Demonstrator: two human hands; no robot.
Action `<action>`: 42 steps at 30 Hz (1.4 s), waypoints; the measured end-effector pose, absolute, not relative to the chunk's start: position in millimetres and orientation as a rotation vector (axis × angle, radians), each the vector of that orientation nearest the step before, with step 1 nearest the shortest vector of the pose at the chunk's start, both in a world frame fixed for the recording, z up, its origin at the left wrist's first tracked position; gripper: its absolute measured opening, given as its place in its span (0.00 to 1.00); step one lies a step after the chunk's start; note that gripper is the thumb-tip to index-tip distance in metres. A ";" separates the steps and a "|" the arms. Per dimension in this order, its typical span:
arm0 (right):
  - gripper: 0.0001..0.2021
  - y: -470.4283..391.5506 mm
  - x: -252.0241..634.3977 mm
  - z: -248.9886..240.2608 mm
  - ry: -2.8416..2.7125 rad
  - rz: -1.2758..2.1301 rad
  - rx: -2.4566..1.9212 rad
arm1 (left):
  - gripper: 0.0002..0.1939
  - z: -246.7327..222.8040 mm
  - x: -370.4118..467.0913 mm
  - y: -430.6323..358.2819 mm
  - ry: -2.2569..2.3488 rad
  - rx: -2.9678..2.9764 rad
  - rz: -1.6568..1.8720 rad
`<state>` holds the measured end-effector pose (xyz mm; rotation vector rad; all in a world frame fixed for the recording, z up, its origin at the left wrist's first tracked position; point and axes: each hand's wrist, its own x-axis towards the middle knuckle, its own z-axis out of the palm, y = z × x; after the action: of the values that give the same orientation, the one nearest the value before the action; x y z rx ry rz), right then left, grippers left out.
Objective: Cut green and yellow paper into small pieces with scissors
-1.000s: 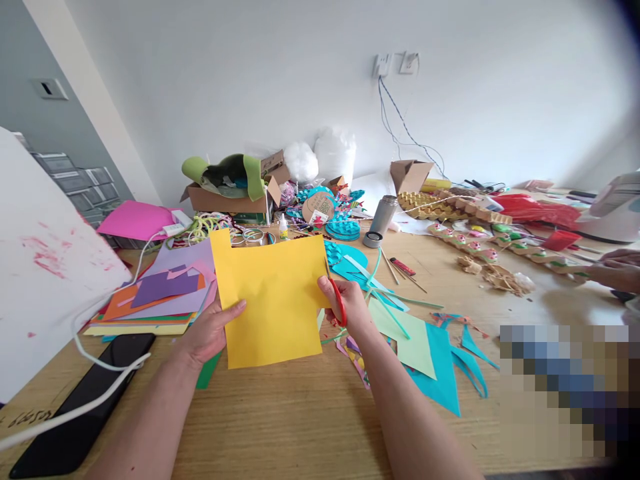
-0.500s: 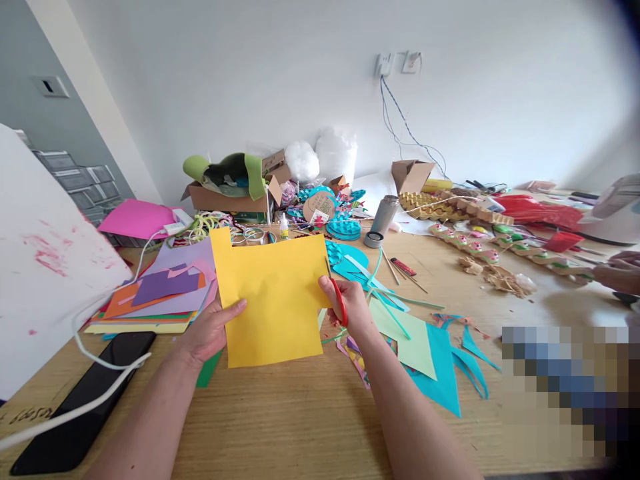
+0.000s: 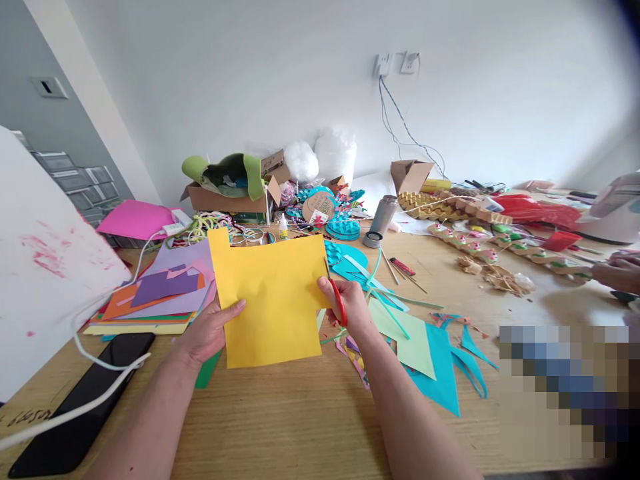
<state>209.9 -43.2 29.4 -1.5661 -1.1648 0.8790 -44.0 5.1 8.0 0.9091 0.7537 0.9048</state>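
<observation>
A yellow sheet of paper (image 3: 275, 300) with notched corners is held up above the wooden table. My left hand (image 3: 213, 330) grips its left edge, thumb on the front. My right hand (image 3: 350, 307) has red-handled scissors (image 3: 339, 303) in it and also pinches the sheet's right edge with the thumb. The dark scissor blades show beside the upper right edge of the sheet, mostly hidden behind it. Below the right hand lie small paper scraps (image 3: 357, 363), a pale green sheet (image 3: 407, 343) and a blue sheet (image 3: 445, 373).
Coloured papers (image 3: 165, 290) are stacked at the left, near a black phone (image 3: 83, 407) crossed by a white cable. A metal flask (image 3: 383, 220) and a cardboard box (image 3: 225, 198) stand farther back. Another person's hand (image 3: 617, 270) is at the right edge, near egg-carton strips (image 3: 530, 257).
Almost nothing differs. Both hands, the yellow sheet and the scissors keep their places, apart from a very slight shift of the whole view.
</observation>
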 end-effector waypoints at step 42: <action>0.26 -47.5 212.3 34.5 -1.225 0.969 -1.481 | 0.36 4.8 -47.7 7.8 0.771 0.922 0.887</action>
<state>212.3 -47.5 34.5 -1.4809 -1.2253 0.9687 -47.7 7.8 4.8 0.9220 0.7707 0.8866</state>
